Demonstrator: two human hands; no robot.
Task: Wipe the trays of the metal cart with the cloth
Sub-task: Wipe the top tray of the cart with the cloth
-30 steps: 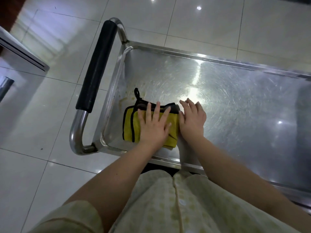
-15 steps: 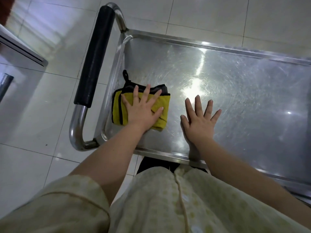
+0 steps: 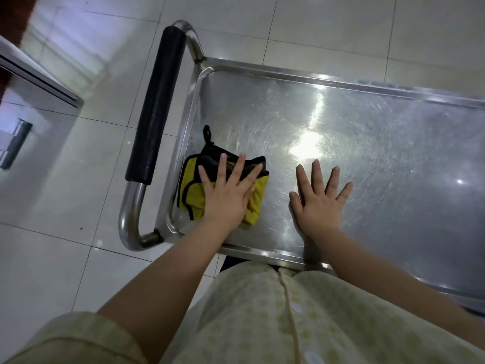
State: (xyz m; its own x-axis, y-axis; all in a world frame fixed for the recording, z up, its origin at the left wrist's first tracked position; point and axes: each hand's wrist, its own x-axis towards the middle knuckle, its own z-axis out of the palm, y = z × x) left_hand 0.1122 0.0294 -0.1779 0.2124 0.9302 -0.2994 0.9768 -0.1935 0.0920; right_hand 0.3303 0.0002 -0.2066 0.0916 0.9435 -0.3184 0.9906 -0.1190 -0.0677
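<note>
The metal cart's top tray [image 3: 372,158] is shiny, scratched steel with a raised rim. A folded yellow cloth [image 3: 191,191] with black trim and a black hanging loop lies in the tray's near left corner, close to the rim. My left hand [image 3: 227,197] presses palm-down on the cloth with fingers spread, covering its right half. My right hand [image 3: 319,203] lies flat on the bare tray a little to the right of the cloth. Its fingers are apart and it holds nothing.
The cart's push handle [image 3: 157,106], black-padded on a steel tube, runs along the tray's left end. White floor tiles [image 3: 65,206] surround the cart. A metal cabinet edge [image 3: 39,72] stands at the far left. My pale patterned shirt fills the bottom of the view.
My left hand has slid the cloth left into the tray's corner. My right hand came off the cloth's edge and now lies spread on the bare steel.
</note>
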